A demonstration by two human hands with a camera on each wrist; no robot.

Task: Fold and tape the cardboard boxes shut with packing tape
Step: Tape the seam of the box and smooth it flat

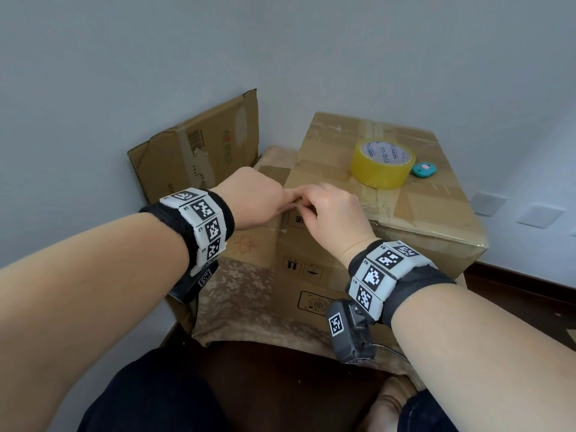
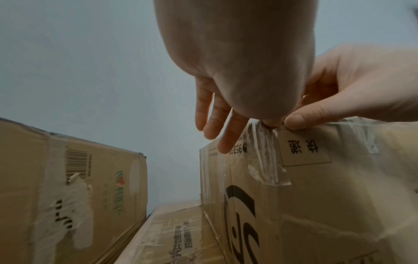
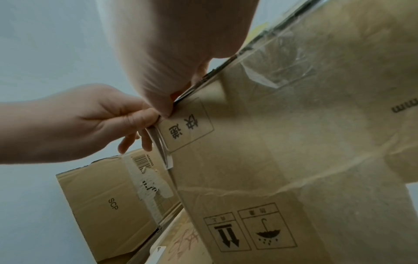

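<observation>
1. A closed cardboard box (image 1: 367, 213), its top crossed with tape strips, sits at centre on a star-patterned cloth (image 1: 243, 294), with a lower taped box (image 1: 249, 244) touching its left side.
2. At the near left top corner of the box, a loose strip of clear tape (image 2: 267, 157) hangs down the side wall beside a printed label.
3. The left hand (image 1: 249, 198) pinches the tape's top end with thumb and forefinger at the box edge, its other fingers straight.
4. The right hand (image 1: 330, 210) pinches the same edge just beside it, thumb tip pressed on the front wall, the two thumbs touching.
5. A yellow tape roll (image 1: 382, 163) lies flat on the box top, with a small teal object (image 1: 423, 169) just beside it.
6. A flattened carton (image 1: 199, 148) leans against the grey wall behind.
</observation>
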